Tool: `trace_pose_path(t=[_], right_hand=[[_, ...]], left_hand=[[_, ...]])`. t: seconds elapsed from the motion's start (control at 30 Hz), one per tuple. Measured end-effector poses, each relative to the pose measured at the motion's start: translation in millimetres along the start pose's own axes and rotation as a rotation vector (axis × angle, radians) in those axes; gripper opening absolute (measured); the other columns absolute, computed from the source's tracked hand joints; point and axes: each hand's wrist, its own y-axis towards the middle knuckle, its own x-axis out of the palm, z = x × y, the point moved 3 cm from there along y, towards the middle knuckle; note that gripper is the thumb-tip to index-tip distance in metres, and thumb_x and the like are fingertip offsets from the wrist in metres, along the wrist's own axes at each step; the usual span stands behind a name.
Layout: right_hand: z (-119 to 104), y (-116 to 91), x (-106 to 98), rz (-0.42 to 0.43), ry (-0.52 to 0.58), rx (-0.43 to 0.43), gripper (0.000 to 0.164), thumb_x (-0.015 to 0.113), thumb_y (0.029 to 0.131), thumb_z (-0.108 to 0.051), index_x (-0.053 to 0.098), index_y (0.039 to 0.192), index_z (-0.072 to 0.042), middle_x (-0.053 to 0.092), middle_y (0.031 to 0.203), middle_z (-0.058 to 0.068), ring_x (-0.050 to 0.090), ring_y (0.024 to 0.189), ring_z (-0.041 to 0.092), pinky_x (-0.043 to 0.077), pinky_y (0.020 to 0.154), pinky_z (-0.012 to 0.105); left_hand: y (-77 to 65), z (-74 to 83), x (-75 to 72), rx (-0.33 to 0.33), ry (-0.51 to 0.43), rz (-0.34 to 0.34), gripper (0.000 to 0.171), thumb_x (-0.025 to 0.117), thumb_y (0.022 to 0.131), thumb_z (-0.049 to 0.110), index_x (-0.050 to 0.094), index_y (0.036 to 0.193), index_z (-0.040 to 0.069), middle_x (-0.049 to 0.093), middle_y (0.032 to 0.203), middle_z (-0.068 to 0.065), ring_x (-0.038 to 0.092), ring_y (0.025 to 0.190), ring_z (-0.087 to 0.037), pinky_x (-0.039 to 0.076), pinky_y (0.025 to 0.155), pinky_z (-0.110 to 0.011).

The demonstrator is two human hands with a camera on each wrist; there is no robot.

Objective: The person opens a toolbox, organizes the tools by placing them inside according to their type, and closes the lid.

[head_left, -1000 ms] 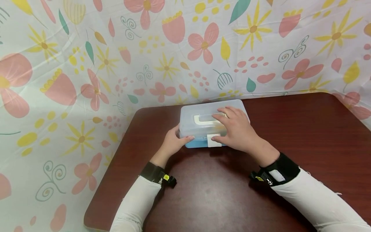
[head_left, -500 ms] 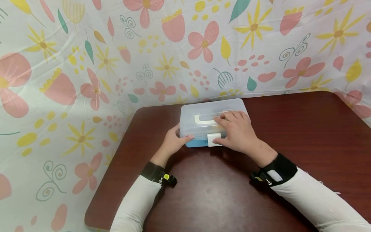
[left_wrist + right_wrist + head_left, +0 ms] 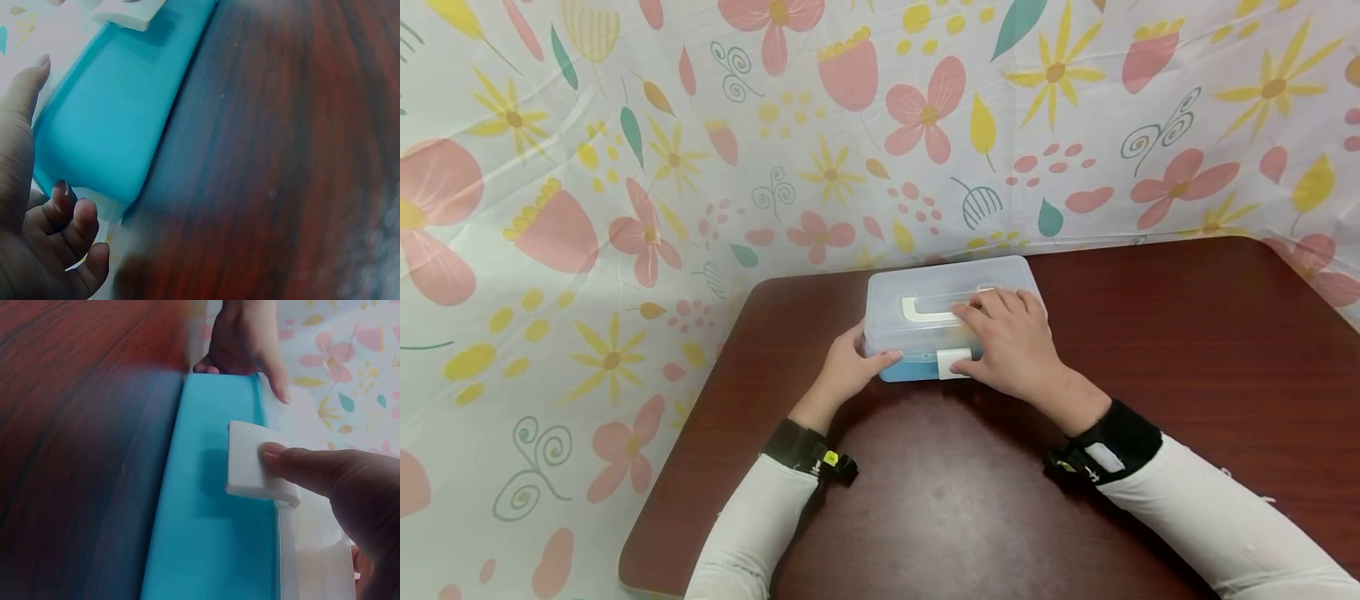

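A storage box (image 3: 910, 371) with a blue body and a clear lid (image 3: 887, 292) stands at the back of the table. A cream handle (image 3: 917, 310) lies folded on the lid. My left hand (image 3: 844, 367) grips the box's left end, its thumb along the lid's front rim and its fingers round the end wall. The right hand (image 3: 1015, 342) spans the lid's right part, fingers over the handle, with its thumb (image 3: 300, 465) pressing on the white front latch (image 3: 247, 459). In the right wrist view the latch's lower edge stands off the blue wall and casts a shadow.
The dark red-brown table (image 3: 925, 500) extends in front and to the right of the box. Right behind the box hangs a flower-patterned cloth (image 3: 850, 167), which also runs along the table's left side.
My right hand's fingers have come down onto the lid and handle, and the hand has shifted slightly left. The thumb stays at the latch. Left hand and box keep their place.
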Motion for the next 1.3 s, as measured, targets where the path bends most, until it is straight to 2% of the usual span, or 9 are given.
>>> trace_pose_path(t=[0.33, 0.87, 1.1, 1.3], right_hand=[[-1.1, 1.3, 0.6, -0.046, -0.004, 0.025, 0.090, 0.096, 0.057, -0.057, 0.065, 0.132, -0.018, 0.060, 0.122, 0.010, 0.052, 0.124, 0.037, 0.035, 0.103, 0.058], [-5.0, 0.8, 1.9, -0.046, 0.003, 0.042, 0.090, 0.098, 0.056, -0.051, 0.063, 0.131, -0.015, 0.058, 0.123, 0.013, 0.049, 0.123, 0.039, 0.032, 0.104, 0.061], [-6.4, 0.1, 1.5, -0.044, -0.019, 0.065, 0.092, 0.099, 0.053, -0.051, 0.063, 0.128, -0.015, 0.058, 0.120, 0.013, 0.050, 0.122, 0.038, 0.033, 0.104, 0.061], [-6.8, -0.8, 3.5, -0.031, -0.042, 0.068, 0.091, 0.099, 0.052, -0.052, 0.063, 0.126, -0.014, 0.059, 0.118, 0.013, 0.051, 0.121, 0.037, 0.034, 0.102, 0.063]], left_hand=[[0.2, 3.3, -3.7, 0.004, 0.031, -0.018, 0.073, 0.084, 0.080, 0.054, 0.055, 0.145, 0.036, 0.071, 0.113, -0.002, 0.066, 0.093, -0.021, 0.059, 0.071, -0.034], [1.3, -0.9, -2.1, -0.008, 0.050, -0.015, 0.076, 0.084, 0.080, 0.056, 0.053, 0.146, 0.037, 0.070, 0.116, 0.000, 0.065, 0.097, -0.019, 0.058, 0.077, -0.034], [2.3, -1.0, -1.0, -0.006, 0.048, -0.029, 0.076, 0.083, 0.081, 0.056, 0.051, 0.148, 0.039, 0.071, 0.114, 0.000, 0.066, 0.095, -0.018, 0.058, 0.076, -0.033], [0.4, 0.3, -0.4, 0.007, 0.038, -0.039, 0.069, 0.082, 0.083, 0.054, 0.055, 0.144, 0.038, 0.071, 0.113, -0.001, 0.066, 0.092, -0.020, 0.058, 0.073, -0.034]])
